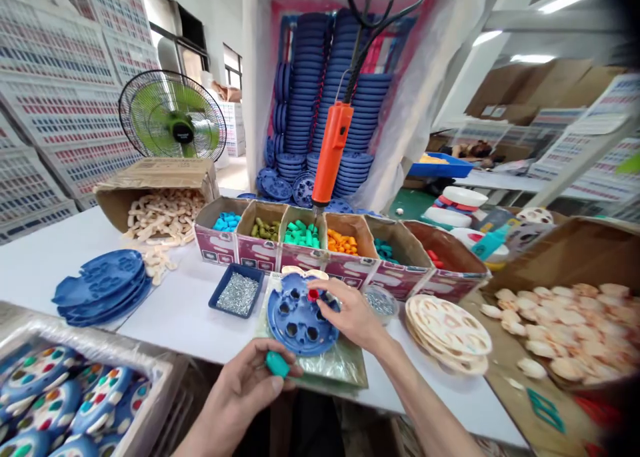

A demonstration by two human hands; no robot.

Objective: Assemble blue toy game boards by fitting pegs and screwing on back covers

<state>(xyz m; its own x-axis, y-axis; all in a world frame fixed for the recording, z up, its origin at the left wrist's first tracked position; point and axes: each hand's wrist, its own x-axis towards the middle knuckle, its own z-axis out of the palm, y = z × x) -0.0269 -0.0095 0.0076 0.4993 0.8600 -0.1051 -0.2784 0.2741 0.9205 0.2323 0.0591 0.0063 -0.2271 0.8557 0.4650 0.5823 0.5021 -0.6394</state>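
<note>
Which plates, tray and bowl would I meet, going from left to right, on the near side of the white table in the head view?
Stack of blue plates, dark blue tray of small metal pieces, single blue plate, clear bowl, stack of cream plates.

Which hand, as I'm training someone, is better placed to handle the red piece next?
Probably the right hand: its thumb and finger are at the red piece, over the blue plate. The left hand is farther away, holding a teal piece.
</note>
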